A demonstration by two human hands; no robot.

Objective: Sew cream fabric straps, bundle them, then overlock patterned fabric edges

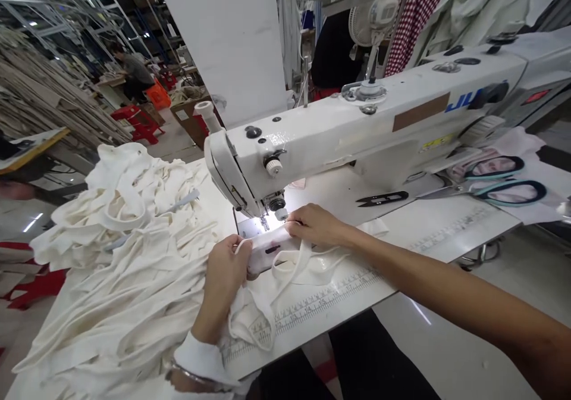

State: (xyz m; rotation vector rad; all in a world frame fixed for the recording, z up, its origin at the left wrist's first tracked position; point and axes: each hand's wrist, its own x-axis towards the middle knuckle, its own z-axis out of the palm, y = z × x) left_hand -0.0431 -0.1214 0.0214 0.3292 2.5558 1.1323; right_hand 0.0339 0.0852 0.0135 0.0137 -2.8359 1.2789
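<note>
beside the needle, left hand and right hand pinch a white fabric strip between thumbs and fingers

A fan stands near a checked cloth. Across the room, a person is beside an orange bag, near a red stool.

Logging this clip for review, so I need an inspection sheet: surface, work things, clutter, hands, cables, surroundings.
Surface: white tabletop with printed ruler marks.
Work things: sewing machine, needle area lit; pale cloth at its near side.
Clutter: heap of cream cloth on the left; black snips and teal-edged scissors on the right.
Hands: left hand and right hand both pinch the pale cloth.
Cables: nothing seen.
Surroundings: fan, checked cloth, red stools, a person in the background.
</note>
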